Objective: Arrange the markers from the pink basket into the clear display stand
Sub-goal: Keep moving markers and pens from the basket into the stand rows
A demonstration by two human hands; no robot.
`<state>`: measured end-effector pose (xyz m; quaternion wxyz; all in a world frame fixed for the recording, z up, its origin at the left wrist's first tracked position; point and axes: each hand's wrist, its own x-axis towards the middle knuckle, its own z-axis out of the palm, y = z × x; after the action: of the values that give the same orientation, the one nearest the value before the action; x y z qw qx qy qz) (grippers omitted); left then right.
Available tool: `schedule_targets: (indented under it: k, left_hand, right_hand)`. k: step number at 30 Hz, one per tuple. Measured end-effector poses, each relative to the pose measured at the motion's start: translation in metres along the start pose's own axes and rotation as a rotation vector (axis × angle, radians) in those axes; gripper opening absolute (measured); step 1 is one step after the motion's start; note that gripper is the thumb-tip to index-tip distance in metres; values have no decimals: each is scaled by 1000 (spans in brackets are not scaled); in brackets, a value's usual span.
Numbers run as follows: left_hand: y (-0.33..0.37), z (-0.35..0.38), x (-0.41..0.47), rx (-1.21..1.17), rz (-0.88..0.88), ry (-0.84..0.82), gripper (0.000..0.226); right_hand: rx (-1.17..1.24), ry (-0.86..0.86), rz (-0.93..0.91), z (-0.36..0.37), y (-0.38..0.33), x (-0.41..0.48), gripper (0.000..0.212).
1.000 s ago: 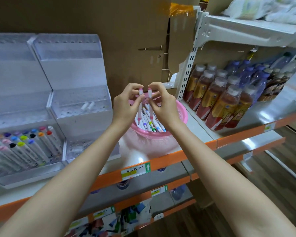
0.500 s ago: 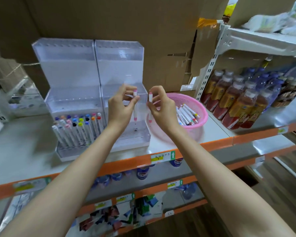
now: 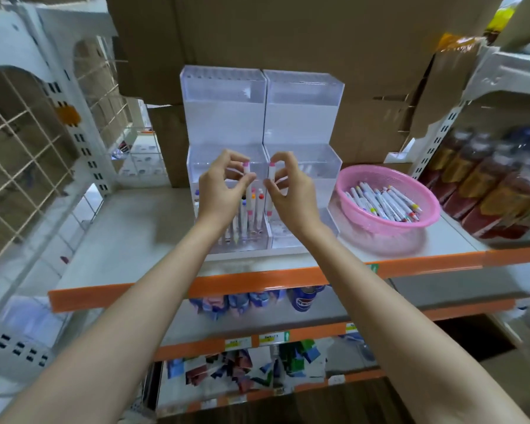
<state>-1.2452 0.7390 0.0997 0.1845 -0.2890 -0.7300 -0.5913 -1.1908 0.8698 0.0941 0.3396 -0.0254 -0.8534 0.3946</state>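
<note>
Marker pair: left marker (image 3: 248, 172) pinched upright by left hand (image 3: 218, 191) fingers, right marker (image 3: 271, 174) likewise by right hand (image 3: 291, 194), both just before clear display stand (image 3: 303, 117), spares in pink basket (image 3: 380, 237) beside it; likely risk: tilted entry misses slot, topples standing markers (image 3: 257, 215).

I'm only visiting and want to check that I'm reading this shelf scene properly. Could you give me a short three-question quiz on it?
1. True or false: the left hand pinches a marker upright, and the right hand pinches a second marker.
2. Where does the pink basket sit, relative to the clear display stand?
A. to its left
B. to its right
C. on the shelf below
3. Fill in: the standing markers already placed are in the stand's ______ compartment.
Key: 1 true; 2 B; 3 bottom left.
</note>
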Motion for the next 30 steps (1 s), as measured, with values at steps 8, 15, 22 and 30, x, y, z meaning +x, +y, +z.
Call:
schedule_targets:
  k: [8, 15, 22, 30]
  left_hand:
    - [-17, -15, 10, 15, -23, -92, 18]
    - [-21, -9, 14, -31, -49, -143, 18]
    - [-23, 4, 14, 20, -25, -170, 18]
    - [-26, 6, 8, 64, -58, -144, 21]
  right_hand:
    - [7, 8, 15, 29, -8, 3, 25]
    - [-4, 14, 13, 33, -2, 6, 22]
    - [-39, 4, 14, 23, 10, 8, 25]
    - [-2, -25, 14, 19, 15, 8, 27]
